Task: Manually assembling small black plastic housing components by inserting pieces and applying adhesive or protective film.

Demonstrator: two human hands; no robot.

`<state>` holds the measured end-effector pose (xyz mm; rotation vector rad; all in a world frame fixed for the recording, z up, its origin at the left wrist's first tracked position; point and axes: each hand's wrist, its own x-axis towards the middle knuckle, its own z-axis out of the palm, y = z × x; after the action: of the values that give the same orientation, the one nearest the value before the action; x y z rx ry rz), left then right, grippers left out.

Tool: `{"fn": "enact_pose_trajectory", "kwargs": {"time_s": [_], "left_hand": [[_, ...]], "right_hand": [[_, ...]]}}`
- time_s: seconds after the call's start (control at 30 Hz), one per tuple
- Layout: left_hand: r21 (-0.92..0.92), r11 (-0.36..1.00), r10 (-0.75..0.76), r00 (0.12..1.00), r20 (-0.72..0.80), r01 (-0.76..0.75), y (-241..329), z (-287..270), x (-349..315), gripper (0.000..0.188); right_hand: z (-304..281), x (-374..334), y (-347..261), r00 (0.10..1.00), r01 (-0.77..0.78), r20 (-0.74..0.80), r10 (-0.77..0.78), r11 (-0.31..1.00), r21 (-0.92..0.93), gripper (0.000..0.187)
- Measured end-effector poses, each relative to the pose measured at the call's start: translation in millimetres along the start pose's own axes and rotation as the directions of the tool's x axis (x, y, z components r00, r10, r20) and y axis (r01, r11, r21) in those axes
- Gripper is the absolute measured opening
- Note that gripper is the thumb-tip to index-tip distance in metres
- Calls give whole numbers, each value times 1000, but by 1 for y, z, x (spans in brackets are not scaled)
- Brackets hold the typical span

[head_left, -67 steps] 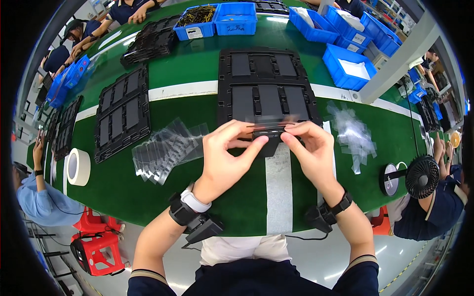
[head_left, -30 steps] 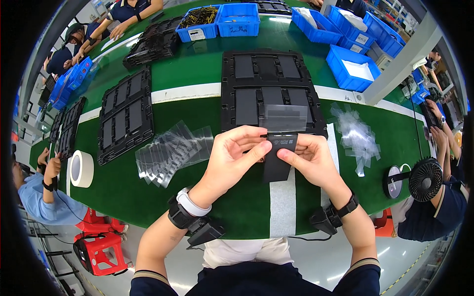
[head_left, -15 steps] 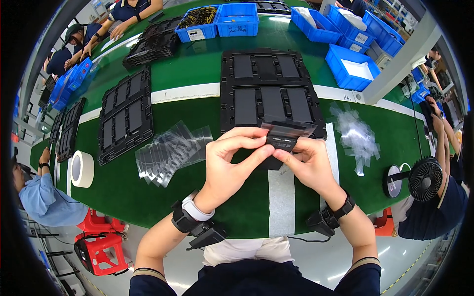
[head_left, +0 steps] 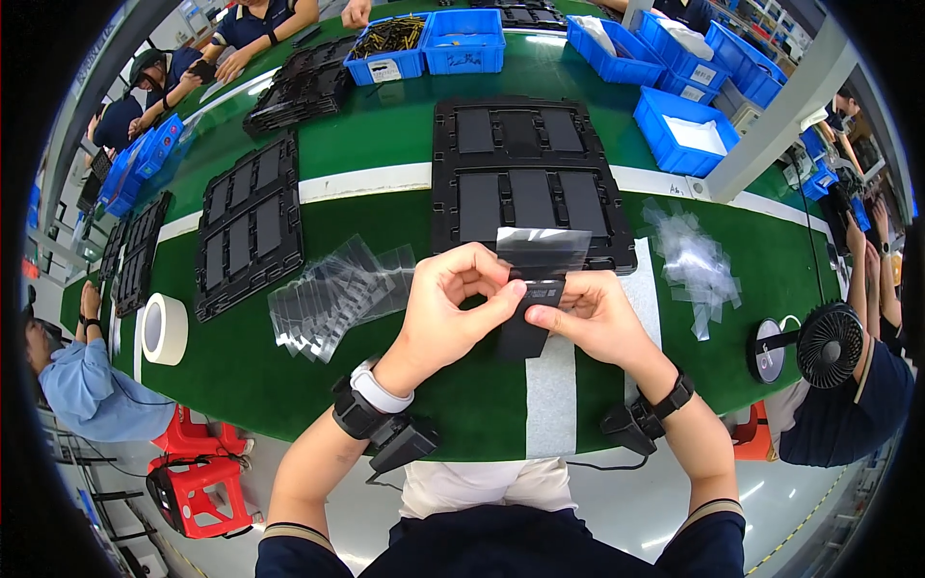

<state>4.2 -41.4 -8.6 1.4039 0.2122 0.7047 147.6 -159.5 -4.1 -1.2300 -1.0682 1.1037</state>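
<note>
Over the front of the table, a flat black rectangular piece (head_left: pixel 523 332), looking like a slim battery pack, hangs between my hands. A clear film (head_left: pixel 544 249) stands up from its far end. My left hand (head_left: pixel 461 299) pinches with thumb and forefinger at the left corner where film and piece meet; the exact grip is partly hidden. My right hand (head_left: pixel 597 313) holds the piece's right side, thumb on its face and fingers behind. Just beyond lies a black tray (head_left: pixel 438 217) with several dark grey flat pieces in its pockets.
Loose clear films lie in a fanned pile (head_left: pixel 332 299) at left and another pile (head_left: pixel 692 265) at right. A tape roll (head_left: pixel 164 329), a second tray (head_left: pixel 251 223), a small fan (head_left: pixel 831 347) and blue bins (head_left: pixel 686 135) stand around. A metal post (head_left: pixel 785 106) rises at right. Co-workers sit nearby.
The black piece has tilted so its face shows more and its near end hangs lower. The film now stands more upright. My right thumb has slid down the piece.
</note>
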Motion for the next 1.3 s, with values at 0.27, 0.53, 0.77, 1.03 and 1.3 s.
{"fn": "enact_pose_trajectory", "kwargs": {"time_s": [0.27, 0.53, 0.77, 1.03, 1.3], "left_hand": [[167, 986, -6, 997, -77, 18, -4, 2, 5, 9], [282, 958, -6, 990, -139, 46, -10, -3, 8, 11], [175, 981, -84, 996, -35, 89, -2, 2, 6, 17], [124, 990, -74, 994, 77, 64, -6, 1, 5, 23], [-7, 975, -214, 951, 224, 221, 3, 8, 3, 28]], "right_hand": [[0, 5, -5, 943, 109, -320, -89, 993, 48, 12], [-12, -1, -21, 957, 82, 280, 77, 854, -514, 17], [-10, 1, -17, 954, 105, -200, -222, 876, -470, 25], [-1, 2, -15, 940, 165, -254, -227, 955, -245, 32], [4, -2, -12, 860, 337, -352, -368, 930, -149, 25]]}}
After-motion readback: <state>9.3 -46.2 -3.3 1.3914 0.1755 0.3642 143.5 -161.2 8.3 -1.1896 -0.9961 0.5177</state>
